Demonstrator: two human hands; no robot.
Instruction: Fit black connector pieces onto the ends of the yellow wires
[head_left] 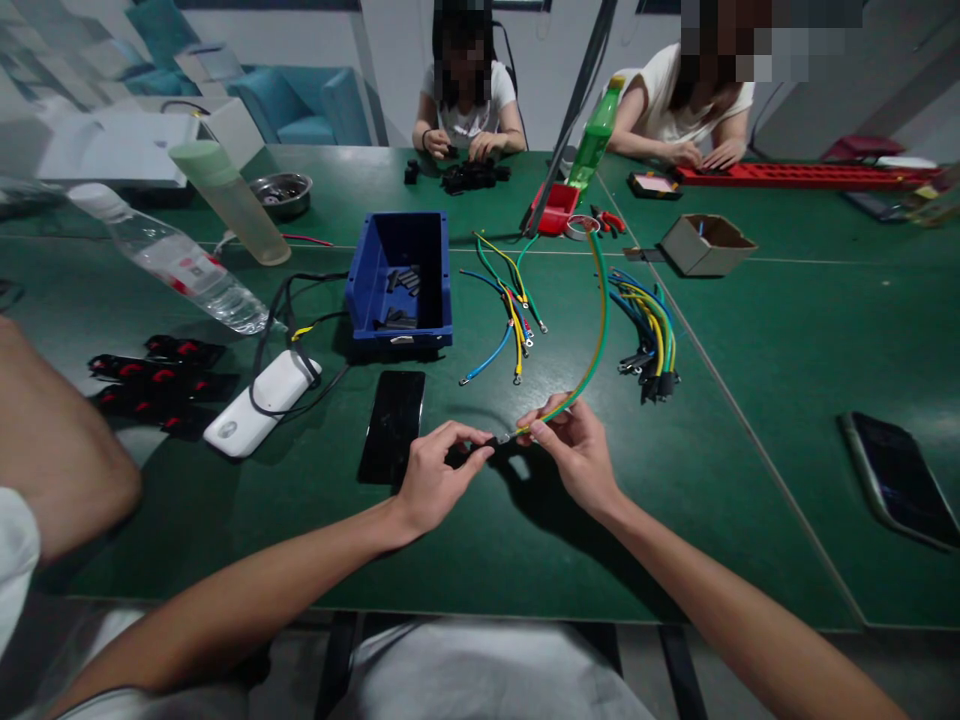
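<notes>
A yellow-green wire (603, 330) arcs up from my right hand (574, 450), whose fingers pinch it close to its lower end. My left hand (442, 470) pinches a small black piece (492, 441), which meets the metal tip of that wire between the two hands. Loose blue, yellow and green wires (517, 310) with ring terminals lie ahead of my hands. To their right is a bundle of similar wires (652, 325) with black ends. A blue bin (400, 340) holds several short black pieces (403, 280).
Beside my left hand lies a black phone (393, 425), with a white power bank (259, 410) and cables further left. Bottles (187, 260), a cardboard box (705, 250) and another phone (900, 480) stand or lie around. Two people sit across the table; another person's arm (60, 450) is at left.
</notes>
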